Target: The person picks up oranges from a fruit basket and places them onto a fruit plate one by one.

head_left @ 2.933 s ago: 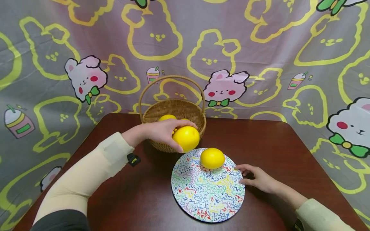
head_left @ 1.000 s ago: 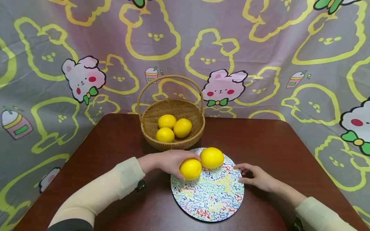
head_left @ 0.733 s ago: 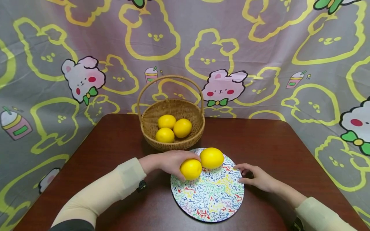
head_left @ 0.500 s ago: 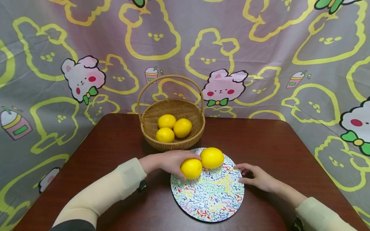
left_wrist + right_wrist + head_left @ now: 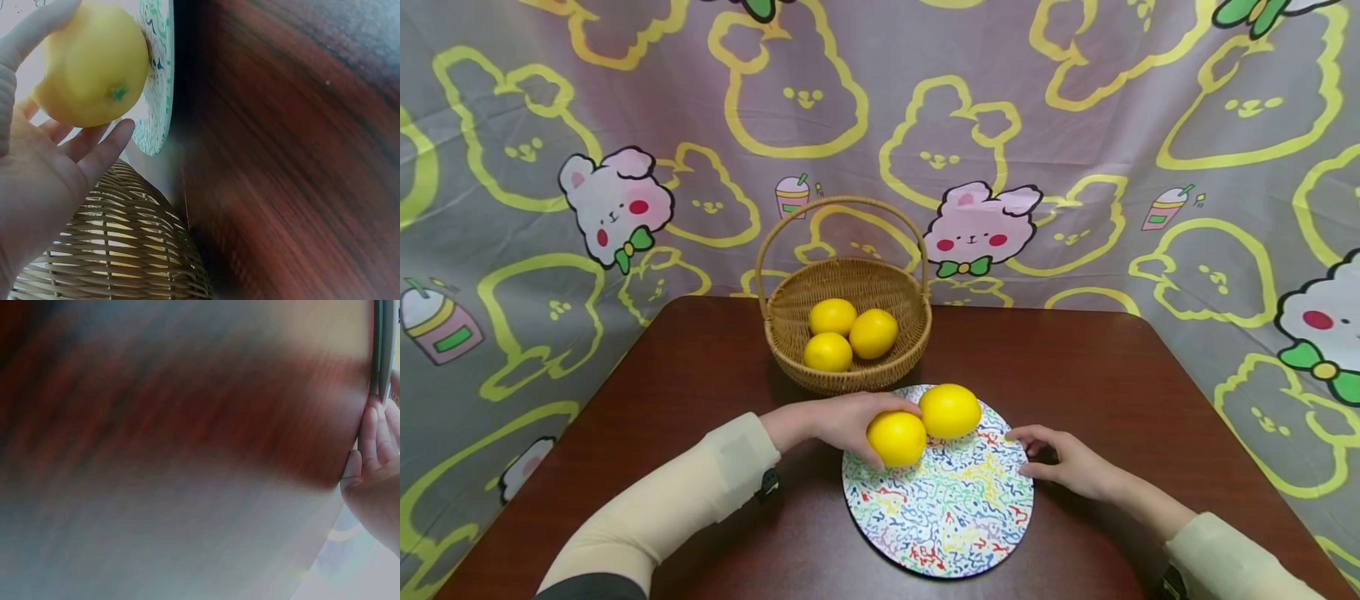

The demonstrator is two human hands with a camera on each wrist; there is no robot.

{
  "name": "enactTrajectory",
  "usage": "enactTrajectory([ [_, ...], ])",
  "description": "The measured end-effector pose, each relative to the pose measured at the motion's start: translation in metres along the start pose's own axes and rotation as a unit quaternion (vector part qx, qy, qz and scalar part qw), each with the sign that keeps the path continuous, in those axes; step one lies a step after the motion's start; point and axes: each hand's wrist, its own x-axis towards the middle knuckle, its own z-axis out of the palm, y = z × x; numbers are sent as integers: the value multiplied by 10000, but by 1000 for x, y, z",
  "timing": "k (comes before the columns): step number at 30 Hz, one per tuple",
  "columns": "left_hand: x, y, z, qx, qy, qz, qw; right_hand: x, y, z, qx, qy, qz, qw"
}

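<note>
My left hand (image 5: 853,422) grips a yellow lemon (image 5: 898,439), thumb on the near side and fingers round the far side. In the left wrist view this lemon (image 5: 94,69) shows a small green stem mark, and its side is right at the surface of the round board (image 5: 164,94). A second lemon (image 5: 951,411) lies on the board's far part, close beside the held one. The board (image 5: 947,508) is white with coloured squiggles. My right hand (image 5: 1071,467) rests at its right edge, thumb and fingertips at the rim; in the right wrist view the fingertips (image 5: 370,415) meet the rim.
Behind the board stands a wicker basket (image 5: 790,362) with a tall arched handle, close to my left hand. Inside are 3 lemons (image 5: 832,317). Everything stands on a dark red-brown wooden table (image 5: 1075,367), with a patterned cloth (image 5: 1075,150) hanging around its back and sides.
My left hand has brought its lemon from in front of the basket down to the board's left side, then stayed nearly still. The right hand has kept its place at the rim.
</note>
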Motion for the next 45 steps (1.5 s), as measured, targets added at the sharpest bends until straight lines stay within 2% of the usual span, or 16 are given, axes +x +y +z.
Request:
enactTrajectory([
  [22, -3, -1, 5, -44, -159, 177, 9997, 0, 0, 1, -23, -3, -30, 10000],
  [45, -6, 2, 0, -328, -379, 151, 9986, 0, 3, 1, -74, -7, -48, 10000],
])
